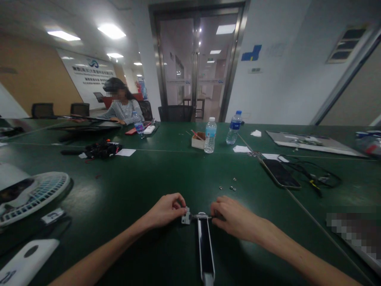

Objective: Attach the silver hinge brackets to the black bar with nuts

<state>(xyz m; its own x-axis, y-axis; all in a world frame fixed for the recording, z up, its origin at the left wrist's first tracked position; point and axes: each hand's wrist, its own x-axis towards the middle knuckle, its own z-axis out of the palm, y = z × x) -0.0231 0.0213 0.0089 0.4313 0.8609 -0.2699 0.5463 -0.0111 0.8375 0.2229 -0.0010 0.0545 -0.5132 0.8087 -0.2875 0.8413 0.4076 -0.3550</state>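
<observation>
My left hand (169, 208) pinches a small grey block-like metal part (186, 217) between thumb and fingertips. From that part a thin threaded-looking rod (195, 217) runs sideways across the top end of a long, narrow, light metal frame (200, 244), which lies on the table pointing toward me. At the rod's other end, my right hand (230, 214) is closed with its fingertips around the tip. Those fingers hide what exactly sits there. Several small metal nuts (232, 188) lie loose beyond my right hand.
The green table (143, 174) bears a white fan (53, 182) and a white device (29, 262) at left. Ahead stand a small box (197, 142) and water bottles (210, 137). A phone (279, 173) and cables (315, 180) lie right. Another person (125, 107) sits far left.
</observation>
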